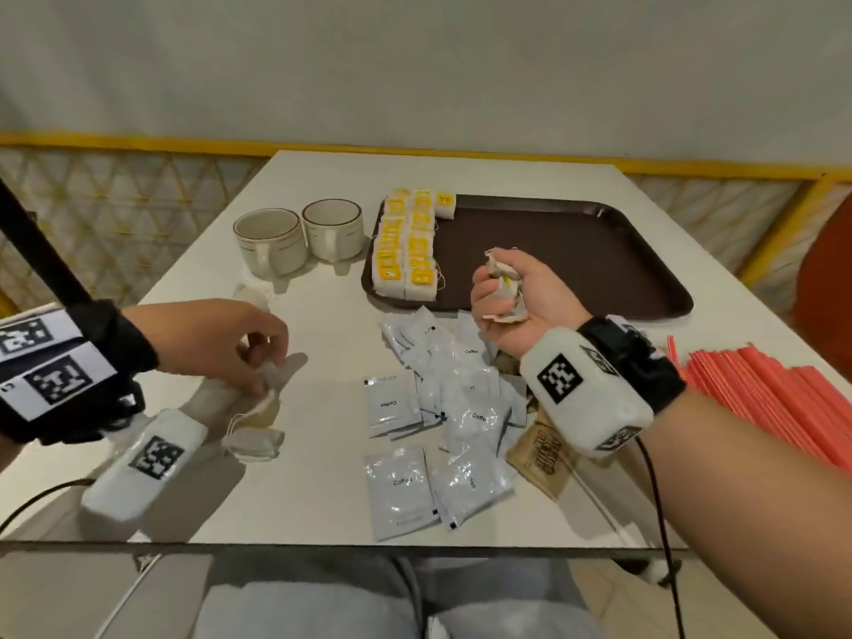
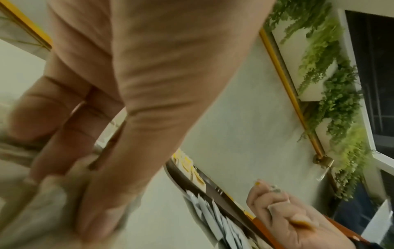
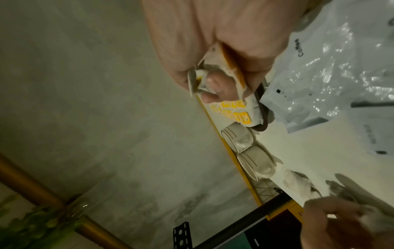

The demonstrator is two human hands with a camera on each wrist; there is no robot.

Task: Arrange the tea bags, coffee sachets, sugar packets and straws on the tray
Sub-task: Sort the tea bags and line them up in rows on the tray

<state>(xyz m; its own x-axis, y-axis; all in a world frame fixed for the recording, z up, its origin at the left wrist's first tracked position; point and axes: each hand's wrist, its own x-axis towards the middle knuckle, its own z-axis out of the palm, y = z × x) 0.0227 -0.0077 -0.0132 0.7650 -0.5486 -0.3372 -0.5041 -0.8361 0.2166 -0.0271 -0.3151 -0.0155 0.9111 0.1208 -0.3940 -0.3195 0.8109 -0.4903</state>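
A dark brown tray [image 1: 576, 251] lies at the back right of the white table, with rows of yellow-tagged tea bags [image 1: 408, 251] along its left side. My right hand [image 1: 500, 288] hovers over the tray's front edge, its fist curled round a bunch of tea bags [image 3: 217, 79]. My left hand [image 1: 258, 362] pinches a loose tea bag [image 1: 272, 385] on the table at the left, with more tea bags [image 1: 253, 442] just below it. Silver coffee sachets [image 1: 442, 408] lie scattered in the middle. Brown sugar packets [image 1: 546, 449] sit under my right wrist. Red straws [image 1: 774, 398] lie at the right.
Two cream cups [image 1: 299, 239] stand left of the tray. A crumpled white wrapper [image 1: 251, 295] lies in front of them. A yellow railing [image 1: 691, 170] and a wall run behind the table. My lap shows below the table's front edge [image 1: 369, 544].
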